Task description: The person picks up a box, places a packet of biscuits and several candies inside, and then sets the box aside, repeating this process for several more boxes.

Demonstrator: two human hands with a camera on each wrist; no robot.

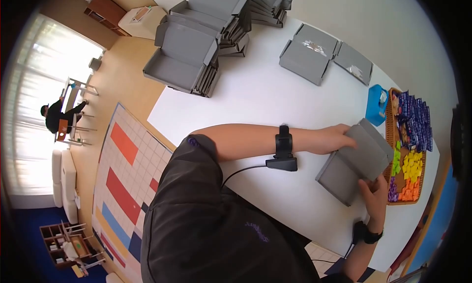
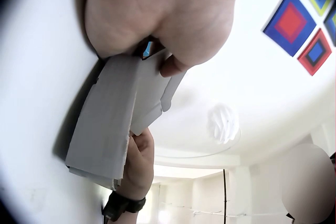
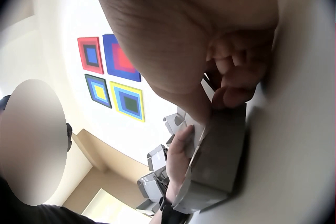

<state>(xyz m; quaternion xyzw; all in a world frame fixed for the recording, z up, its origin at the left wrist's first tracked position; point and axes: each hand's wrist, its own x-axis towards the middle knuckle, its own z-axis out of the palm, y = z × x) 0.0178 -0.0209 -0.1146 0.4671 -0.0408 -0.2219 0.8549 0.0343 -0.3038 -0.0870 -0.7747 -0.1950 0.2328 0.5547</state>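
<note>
A grey cardboard box [image 1: 341, 177] rests on the white table with its lid raised at an angle. My left hand [image 1: 329, 138] grips the far-left side of the lid, thumb on the near face and the other fingers hidden behind it. At the opposite edge, near the fold, my right hand [image 1: 376, 199] holds the box with its thumb on the cardboard. In the right wrist view, the fingers [image 3: 239, 77] of that hand curl at the edge of the box [image 3: 215, 153]. The left wrist view has the left thumb [image 2: 172, 66] against a flap of the box [image 2: 105, 116].
Stacks of open grey boxes [image 1: 182, 62] stand at the table's upper left. Two flat grey boxes [image 1: 307, 54] with clear packets lie farther back. On the right are a blue container [image 1: 377, 105] and a wicker basket [image 1: 390, 130] of blue packets and small coloured pieces.
</note>
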